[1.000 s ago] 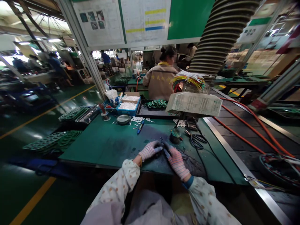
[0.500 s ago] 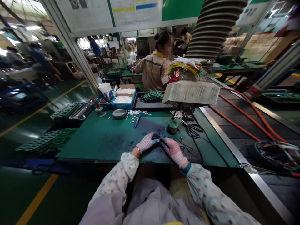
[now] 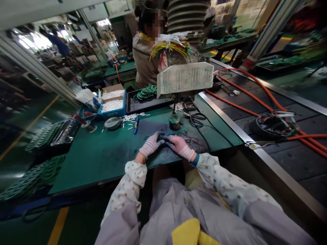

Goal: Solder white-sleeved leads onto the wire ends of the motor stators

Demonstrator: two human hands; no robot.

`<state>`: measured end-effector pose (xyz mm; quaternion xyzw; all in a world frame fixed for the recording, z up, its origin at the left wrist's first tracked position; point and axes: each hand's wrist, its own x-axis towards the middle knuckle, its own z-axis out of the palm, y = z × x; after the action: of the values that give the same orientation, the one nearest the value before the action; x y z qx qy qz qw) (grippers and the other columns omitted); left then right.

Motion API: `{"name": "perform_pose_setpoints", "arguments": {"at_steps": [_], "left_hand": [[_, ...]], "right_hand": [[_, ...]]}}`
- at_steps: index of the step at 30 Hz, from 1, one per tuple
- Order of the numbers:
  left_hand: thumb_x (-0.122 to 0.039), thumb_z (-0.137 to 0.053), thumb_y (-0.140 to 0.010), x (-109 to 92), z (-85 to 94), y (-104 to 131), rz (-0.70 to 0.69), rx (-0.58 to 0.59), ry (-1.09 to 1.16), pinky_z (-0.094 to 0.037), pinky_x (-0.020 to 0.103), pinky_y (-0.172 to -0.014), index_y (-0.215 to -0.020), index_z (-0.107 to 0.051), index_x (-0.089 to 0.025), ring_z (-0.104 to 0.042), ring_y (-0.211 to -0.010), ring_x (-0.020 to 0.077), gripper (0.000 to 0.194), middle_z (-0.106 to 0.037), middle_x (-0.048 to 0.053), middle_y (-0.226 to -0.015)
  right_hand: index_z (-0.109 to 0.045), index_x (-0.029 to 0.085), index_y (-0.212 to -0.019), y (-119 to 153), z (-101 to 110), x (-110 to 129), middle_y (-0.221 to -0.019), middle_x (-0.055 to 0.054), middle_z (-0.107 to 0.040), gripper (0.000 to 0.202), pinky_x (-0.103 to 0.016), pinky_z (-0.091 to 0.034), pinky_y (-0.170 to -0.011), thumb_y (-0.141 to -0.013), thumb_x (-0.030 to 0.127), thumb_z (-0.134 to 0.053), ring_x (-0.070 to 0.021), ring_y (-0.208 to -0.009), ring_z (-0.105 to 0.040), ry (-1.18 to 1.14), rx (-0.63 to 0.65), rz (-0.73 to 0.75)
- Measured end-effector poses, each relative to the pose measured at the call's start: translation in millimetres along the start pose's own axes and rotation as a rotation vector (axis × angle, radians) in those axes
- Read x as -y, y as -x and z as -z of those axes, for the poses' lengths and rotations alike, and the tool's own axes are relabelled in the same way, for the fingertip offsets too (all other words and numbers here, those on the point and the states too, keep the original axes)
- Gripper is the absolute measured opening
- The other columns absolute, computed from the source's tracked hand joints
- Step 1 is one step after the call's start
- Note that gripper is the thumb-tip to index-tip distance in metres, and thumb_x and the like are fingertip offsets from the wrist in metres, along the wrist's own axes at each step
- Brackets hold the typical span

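My left hand (image 3: pixel 150 146) and my right hand (image 3: pixel 182 147), both in striped gloves with darkened fingertips, meet low over the front of the green bench (image 3: pixel 102 156). Their fingers are curled and pinched together; anything between them is too small or hidden to make out. A crumpled dark sheet (image 3: pixel 200 144) lies beside my right hand. Just beyond the hands stands a small dark green pot (image 3: pixel 174 123), with black-handled scissors (image 3: pixel 196 119) to its right. A blue marker-like tube (image 3: pixel 136 125) lies past my left hand, near scattered short white tubes (image 3: pixel 129 117).
A round dish (image 3: pixel 112 123) and a blue bin (image 3: pixel 115 113) of white pieces stand at the back left. A pale metal box (image 3: pixel 185 80) rises behind the pot, bearing coloured wires (image 3: pixel 173 49). Orange hoses (image 3: pixel 237 107) cross the conveyor at right. A co-worker (image 3: pixel 145 51) sits opposite.
The view has tilted down and turned right, so the bench appears shifted left. Both hands stay together at the same spot, fingers slightly rearranged.
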<state>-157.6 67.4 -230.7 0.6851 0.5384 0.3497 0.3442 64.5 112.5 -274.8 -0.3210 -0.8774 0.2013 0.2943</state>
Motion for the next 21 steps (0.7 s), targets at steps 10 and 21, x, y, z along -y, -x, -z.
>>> {"name": "perform_pose_setpoints", "arguments": {"at_steps": [10, 21], "left_hand": [[-0.033, -0.067, -0.104, 5.4, -29.8, 1.2, 0.09, -0.202, 0.153, -0.058, 0.039, -0.107, -0.138, -0.067, -0.019, -0.073, -0.113, 0.0242, 0.037, -0.078, 0.011, -0.122], [-0.035, -0.067, -0.104, -0.5, -33.1, 10.8, 0.046, -0.166, 0.25, -0.06, 0.038, -0.108, -0.123, -0.078, -0.017, -0.076, -0.117, 0.0244, 0.028, -0.082, 0.011, -0.125]], "right_hand": [[-0.084, 0.017, -0.122, 10.5, 6.0, -3.4, -0.119, -0.014, -0.083, 0.032, -0.042, -0.06, -0.105, -0.108, 0.039, -0.065, -0.0284, -0.109, -0.077, 0.029, -0.041, -0.162], [-0.083, 0.018, -0.122, 12.3, 12.2, -4.7, -0.117, -0.011, -0.084, 0.042, -0.038, -0.06, -0.105, -0.111, 0.048, -0.056, -0.0249, -0.108, -0.076, 0.032, -0.123, -0.161]]}}
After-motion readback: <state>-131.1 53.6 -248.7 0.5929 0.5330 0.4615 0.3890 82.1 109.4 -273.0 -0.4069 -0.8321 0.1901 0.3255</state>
